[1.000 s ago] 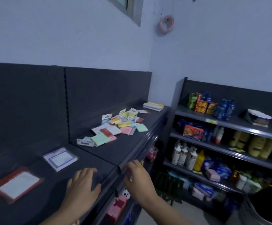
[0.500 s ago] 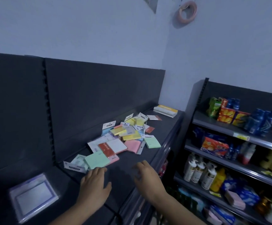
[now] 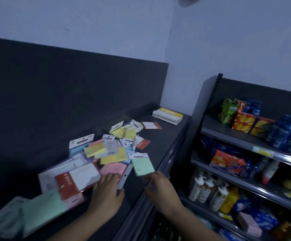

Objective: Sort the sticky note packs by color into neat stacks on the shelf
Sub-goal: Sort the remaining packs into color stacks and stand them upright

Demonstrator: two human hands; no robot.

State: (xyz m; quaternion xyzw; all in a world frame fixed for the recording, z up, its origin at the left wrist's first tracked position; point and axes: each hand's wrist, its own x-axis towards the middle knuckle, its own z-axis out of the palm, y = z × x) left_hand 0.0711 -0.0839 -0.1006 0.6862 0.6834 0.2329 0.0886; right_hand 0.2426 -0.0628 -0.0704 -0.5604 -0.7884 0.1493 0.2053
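The left hand [image 3: 106, 190] lies flat and released beside the pink pack [image 3: 112, 168]. The right hand [image 3: 160, 186] touches the green pack [image 3: 143, 166]; I cannot tell whether it grasps it.

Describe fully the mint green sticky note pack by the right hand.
The mint green square sticky note pack has a white card header with a dark label. It lies flat, turned, on the dark grey shelf, at the near right edge of the pile. The right hand is at its near corner; contact is unclear.
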